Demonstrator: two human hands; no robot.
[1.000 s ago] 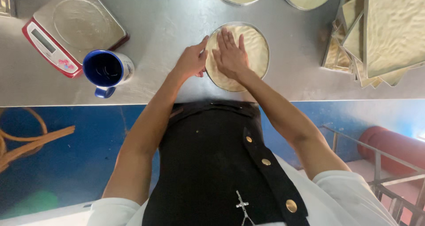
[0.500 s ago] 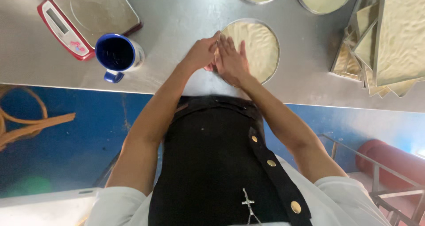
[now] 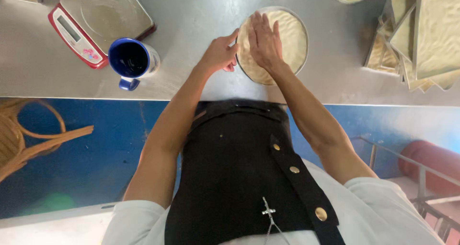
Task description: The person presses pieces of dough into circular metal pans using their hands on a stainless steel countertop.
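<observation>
Left hand curled at the pan's left rim, thumb touching the edge, nothing visibly gripped; right hand flat, fingers spread, pressing the dough; dough round, no long axis, on the surface just ahead; right hand nearer.

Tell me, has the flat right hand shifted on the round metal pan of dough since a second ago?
Hardly. The right hand stays flat on the dough in the round metal pan, on the half nearer the blue mug, as before.
</observation>
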